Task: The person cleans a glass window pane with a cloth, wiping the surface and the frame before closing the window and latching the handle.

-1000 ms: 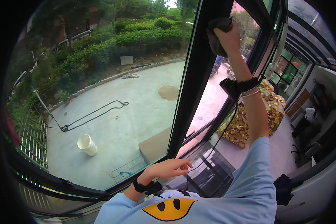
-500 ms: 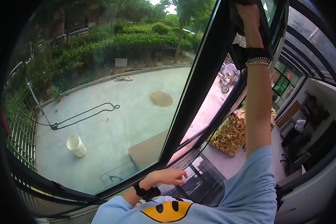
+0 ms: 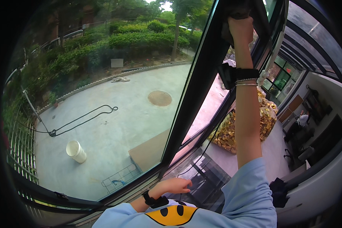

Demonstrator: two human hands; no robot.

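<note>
My right arm is stretched up to the tall black window frame (image 3: 193, 72). My right hand (image 3: 241, 30) is closed at its upper part around a dark, soft-looking bundle, apparently a cloth (image 3: 227, 35); its outline merges with the black frame. Low in front of my chest, my left hand (image 3: 176, 185) hangs with loosely bent fingers and nothing in them. It is beside the lower window rail, apart from the glass. Black bands with small box-like devices circle both wrists, and bracelets show on the right.
Beyond the glass are a white bucket (image 3: 76, 152), a looped black hose (image 3: 83, 119) and a wire rack (image 3: 119, 180). A gold, leafy-looking heap (image 3: 226, 133) stands past my right arm. A dark glassy tabletop (image 3: 203, 178) lies below. Another person (image 3: 301, 121) is far right.
My right hand has come down and slightly left along the frame, the dark cloth moving with it. My left hand is slightly lower, and the whole view has shifted a little.
</note>
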